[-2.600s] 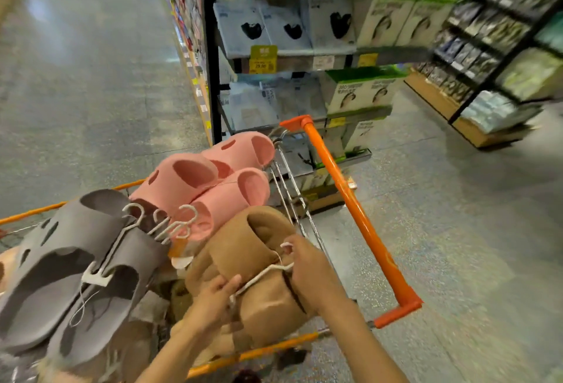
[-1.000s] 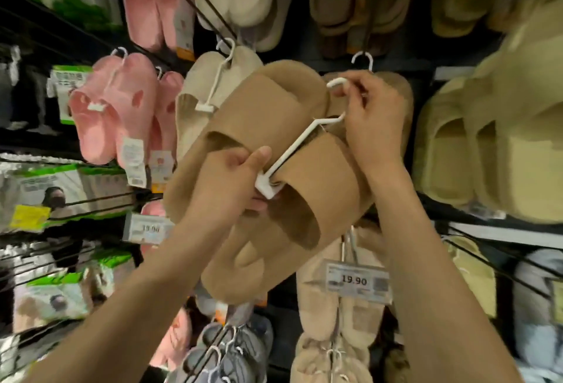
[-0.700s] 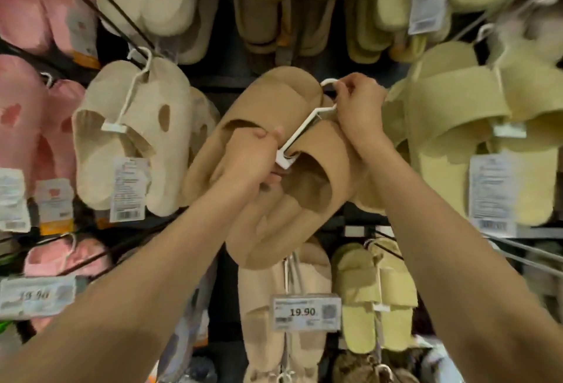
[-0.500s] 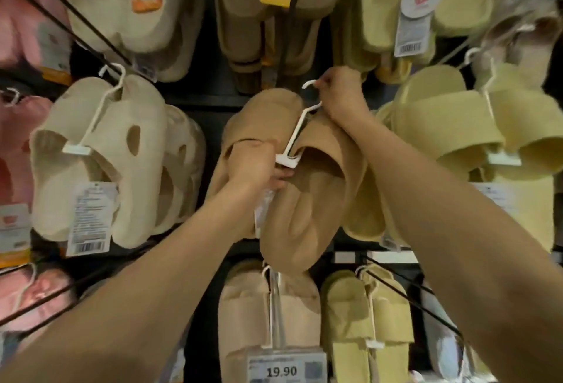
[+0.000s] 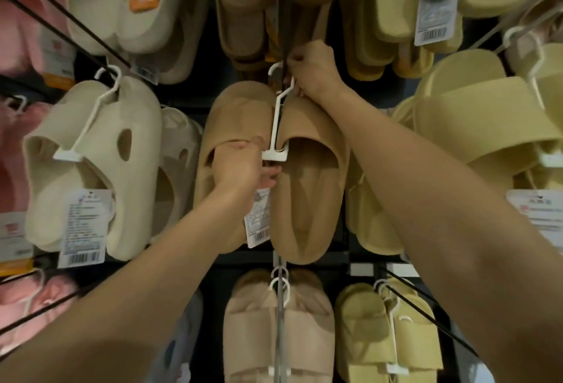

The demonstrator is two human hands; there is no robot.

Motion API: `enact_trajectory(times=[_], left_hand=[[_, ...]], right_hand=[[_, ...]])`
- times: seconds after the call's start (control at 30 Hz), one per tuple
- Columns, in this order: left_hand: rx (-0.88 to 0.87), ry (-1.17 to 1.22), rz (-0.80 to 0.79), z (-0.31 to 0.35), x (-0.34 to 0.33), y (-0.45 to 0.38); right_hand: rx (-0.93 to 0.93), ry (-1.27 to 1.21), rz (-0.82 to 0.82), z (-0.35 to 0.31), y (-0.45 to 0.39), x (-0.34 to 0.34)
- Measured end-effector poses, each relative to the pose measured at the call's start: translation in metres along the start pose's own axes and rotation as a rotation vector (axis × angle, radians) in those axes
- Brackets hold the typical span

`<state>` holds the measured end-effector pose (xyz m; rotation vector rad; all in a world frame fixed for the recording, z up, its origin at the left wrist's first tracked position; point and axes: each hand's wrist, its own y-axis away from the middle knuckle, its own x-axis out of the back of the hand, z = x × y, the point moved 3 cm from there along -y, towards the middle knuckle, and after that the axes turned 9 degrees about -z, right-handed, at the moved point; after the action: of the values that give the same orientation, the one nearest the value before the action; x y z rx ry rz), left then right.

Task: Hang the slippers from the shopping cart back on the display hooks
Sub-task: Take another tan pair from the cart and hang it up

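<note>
A pair of tan slippers (image 5: pixel 307 187) on a white plastic hanger (image 5: pixel 276 127) hangs upright at the middle of the display wall. My left hand (image 5: pixel 240 166) grips the strap of the left slipper, thumb inside the opening. My right hand (image 5: pixel 310 70) pinches the top of the hanger, whose curved tip sits against a black display hook (image 5: pixel 286 17). I cannot tell if the tip rests fully over the hook. A white barcode tag (image 5: pixel 257 218) dangles between the two slippers.
Cream slippers (image 5: pixel 91 163) hang to the left, yellow ones (image 5: pixel 475 127) to the right, more tan pairs (image 5: pixel 243 8) above and beige ones (image 5: pixel 277 331) below. Pink slippers (image 5: pixel 12 145) line the left edge. Black hook rods stick out toward me on both sides.
I carried the tan pair from the cart up to the display wall. Since half a second ago the pair has swung from tilted to upright and the hanger tip has reached the black hook.
</note>
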<state>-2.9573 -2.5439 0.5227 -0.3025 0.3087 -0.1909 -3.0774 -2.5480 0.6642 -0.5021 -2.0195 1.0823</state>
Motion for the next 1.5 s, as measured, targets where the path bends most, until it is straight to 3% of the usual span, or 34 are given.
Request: enact_trajectory(times=[0.1, 0.2, 0.3, 0.47, 0.6, 0.7, 0.77, 1.03, 1.2, 1.37, 1.5], left_hand=[[-0.019, -0.056, -0.027, -0.006, 0.001, 0.003], [-0.045, -0.173, -0.045, -0.005, -0.002, 0.010], [-0.108, -0.520, -0.047, 0.009, 0.013, 0.024], [-0.492, -1.454, 0.313, 0.059, 0.065, 0.086], [-0.561, -1.782, 0.539, 0.078, 0.118, 0.150], [-0.453, -1.830, 0.620, 0.073, 0.153, 0.212], [-0.316, -1.919, 0.704, 0.066, 0.160, 0.256], [0.159, -2.077, 0.981, 0.052, 0.120, 0.433], [0.415, -2.086, 1.293, 0.035, 0.066, 0.554], [0.767, -1.865, 1.540, -0.003, -0.017, 0.661], [0.884, -1.702, 1.820, -0.019, -0.101, 0.713]], right_hand=[[-0.028, -0.049, -0.017, 0.007, 0.015, -0.004], [-0.029, 0.099, 0.020, 0.000, 0.028, -0.005], [-0.018, 0.246, 0.064, -0.010, 0.049, -0.009], [-0.006, 0.289, 0.088, -0.030, 0.101, -0.012], [0.079, 0.261, -0.006, -0.054, 0.154, -0.012], [0.208, 0.207, -0.027, -0.080, 0.201, -0.017], [0.291, 0.042, -0.051, -0.102, 0.233, -0.028], [0.537, -0.380, -0.303, -0.194, 0.366, -0.050], [0.692, -0.643, -0.426, -0.231, 0.451, -0.024], [0.957, -0.995, -0.608, -0.251, 0.547, 0.033], [1.119, -1.221, -0.732, -0.264, 0.602, 0.081]])
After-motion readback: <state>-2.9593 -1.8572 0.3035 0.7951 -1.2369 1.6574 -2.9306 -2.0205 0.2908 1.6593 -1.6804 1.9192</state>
